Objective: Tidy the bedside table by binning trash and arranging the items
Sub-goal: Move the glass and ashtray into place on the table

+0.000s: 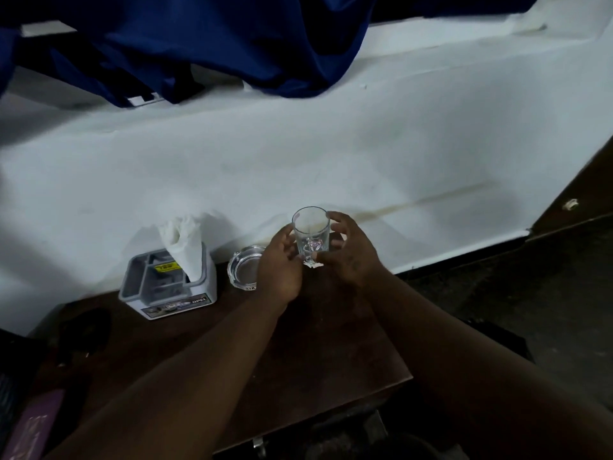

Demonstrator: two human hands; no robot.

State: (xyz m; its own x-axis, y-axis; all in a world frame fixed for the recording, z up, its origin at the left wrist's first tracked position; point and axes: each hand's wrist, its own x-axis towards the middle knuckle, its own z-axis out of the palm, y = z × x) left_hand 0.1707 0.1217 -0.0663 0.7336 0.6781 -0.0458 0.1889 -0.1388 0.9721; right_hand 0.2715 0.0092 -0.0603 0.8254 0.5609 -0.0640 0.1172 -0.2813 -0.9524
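At the near edge, two bare forearms reach forward over a dark wooden bedside table (318, 343). To the far left, low in the view, lies a purple box (36, 423) (its print is too blurred to read). Further in, near the back edge of the table, the left hand (282, 263) and the right hand (348, 250) both hold a clear drinking glass (311, 232) between them. The left fingers are curled on its left side, and the right fingers and thumb are curled on its right side and its base. The glass is upright and looks empty; I cannot tell if its base stands on the table or is a little above it. Just left of the left hand, partly hidden by it, a glass ashtray (243, 268) sits on the table. Left of the ashtray stands a white tissue box (169, 287) with a white tissue (184, 244) sticking up from it. Behind all this is a white wall (331, 154), and a dark blue cloth (248, 44) hangs over the top of it.
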